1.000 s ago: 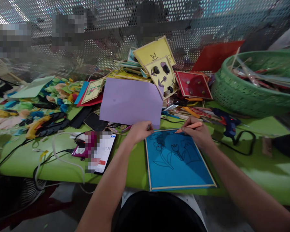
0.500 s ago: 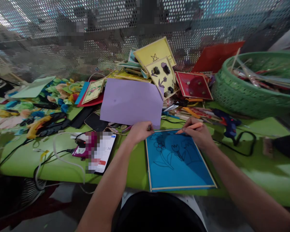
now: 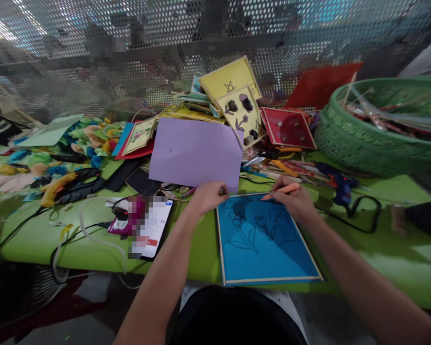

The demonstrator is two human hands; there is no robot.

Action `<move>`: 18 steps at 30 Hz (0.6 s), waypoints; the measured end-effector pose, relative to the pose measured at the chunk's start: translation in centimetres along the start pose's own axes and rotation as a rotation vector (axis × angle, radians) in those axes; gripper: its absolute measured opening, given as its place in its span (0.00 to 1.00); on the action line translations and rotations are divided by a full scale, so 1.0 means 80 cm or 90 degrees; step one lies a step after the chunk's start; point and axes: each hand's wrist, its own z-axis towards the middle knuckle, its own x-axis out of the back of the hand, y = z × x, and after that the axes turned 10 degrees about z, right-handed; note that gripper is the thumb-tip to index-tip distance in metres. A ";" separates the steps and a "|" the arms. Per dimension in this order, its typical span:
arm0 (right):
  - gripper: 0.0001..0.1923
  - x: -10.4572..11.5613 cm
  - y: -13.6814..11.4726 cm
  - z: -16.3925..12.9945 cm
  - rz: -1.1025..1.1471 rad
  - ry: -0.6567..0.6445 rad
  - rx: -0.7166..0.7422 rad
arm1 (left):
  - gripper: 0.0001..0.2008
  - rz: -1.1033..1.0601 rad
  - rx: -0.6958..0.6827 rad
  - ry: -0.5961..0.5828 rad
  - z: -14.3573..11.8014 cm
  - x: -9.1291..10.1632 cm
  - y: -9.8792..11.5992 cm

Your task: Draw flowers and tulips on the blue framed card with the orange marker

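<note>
An orange pen [image 3: 280, 190] is gripped in the right hand [image 3: 295, 201] at the top edge of a blue framed card [image 3: 264, 239], pinned by the left hand's [image 3: 209, 195] curled fingers; flower outlines are drawn, nothing coloured in.

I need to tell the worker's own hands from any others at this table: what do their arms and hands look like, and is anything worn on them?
Both forearms are bare, with no sleeves in view. The left hand and right hand wear no gloves. No watch, bracelet or ring can be made out, and no markings show on either arm.
</note>
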 end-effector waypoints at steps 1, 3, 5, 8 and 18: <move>0.05 0.000 0.000 0.000 -0.002 0.001 0.002 | 0.04 -0.002 -0.002 0.002 0.000 -0.001 -0.001; 0.06 0.002 0.001 0.000 -0.005 0.002 0.002 | 0.03 -0.005 -0.006 0.006 0.001 -0.003 -0.002; 0.06 0.004 0.004 0.001 -0.017 0.005 0.008 | 0.03 -0.006 -0.010 0.010 0.001 -0.004 -0.004; 0.06 0.007 0.008 0.002 -0.046 0.012 0.040 | 0.03 0.003 -0.010 0.005 0.001 -0.003 -0.004; 0.04 0.006 0.007 0.000 -0.074 0.000 0.036 | 0.04 0.014 -0.008 0.006 0.003 -0.005 -0.005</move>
